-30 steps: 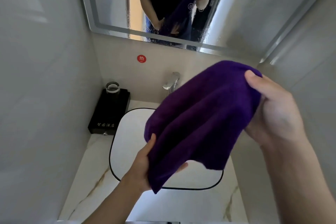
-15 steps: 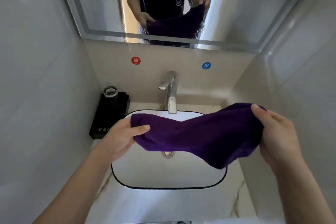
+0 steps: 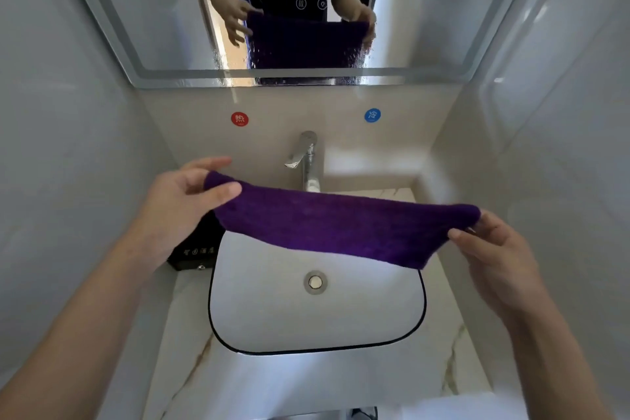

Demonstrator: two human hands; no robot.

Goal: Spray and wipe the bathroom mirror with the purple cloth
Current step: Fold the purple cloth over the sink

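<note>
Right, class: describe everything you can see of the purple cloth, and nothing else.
The purple cloth is deep violet with a fuzzy, towel-like pile. It is stretched out in the air above the white basin, in front of the faucet. The left hand pinches its left corner and the right hand its right corner; the lower edge sags between them. Its reflection shows in the mirror.

Two hands are showing, the left hand (image 3: 180, 194) and the right hand (image 3: 494, 256), and one cloth (image 3: 337, 228) is hanging between them. One mirror (image 3: 426, 10) is hanging on the wall, with two round stickers sitting below it: one red sticker (image 3: 239, 119) and one blue sticker (image 3: 372, 115). One tap (image 3: 306, 160) is standing over one sink (image 3: 317, 317) with one drain (image 3: 315, 282). One black box (image 3: 194, 252) is sitting on the one bench (image 3: 238, 382).
</note>
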